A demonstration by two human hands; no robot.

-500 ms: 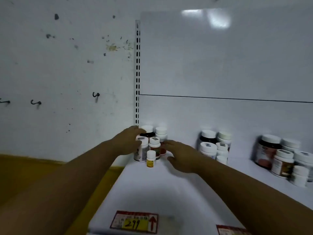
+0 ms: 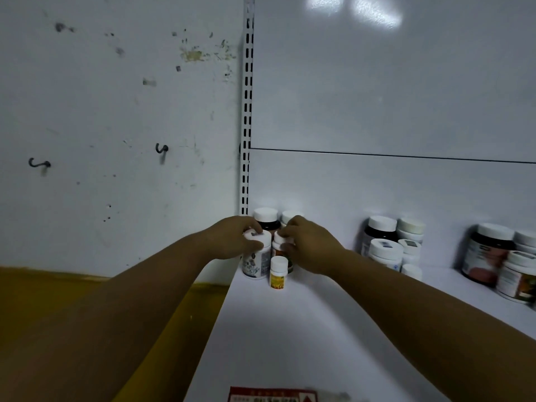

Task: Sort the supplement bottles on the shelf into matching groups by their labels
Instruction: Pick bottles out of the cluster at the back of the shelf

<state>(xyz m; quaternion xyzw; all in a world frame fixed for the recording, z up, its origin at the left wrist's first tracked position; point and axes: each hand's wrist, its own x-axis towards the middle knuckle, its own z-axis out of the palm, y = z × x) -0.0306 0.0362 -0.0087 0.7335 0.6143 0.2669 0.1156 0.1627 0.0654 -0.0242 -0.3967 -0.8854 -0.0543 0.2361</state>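
White-capped bottle (image 2: 278,272), seemingly yellow label

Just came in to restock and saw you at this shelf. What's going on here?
A person is sorting supplement bottles on a white shelf. The left hand has its grip around a white-capped bottle with a grey label, and the right hand grips the white-capped orange-labelled bottle beside it. A small yellow-labelled bottle stands in front, untouched. Two more clusters sit further right.

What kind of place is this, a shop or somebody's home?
Most likely a shop. A white retail shelf hangs off a slotted upright, a red price tag sits at its front edge, and supplement bottles stand in clusters.
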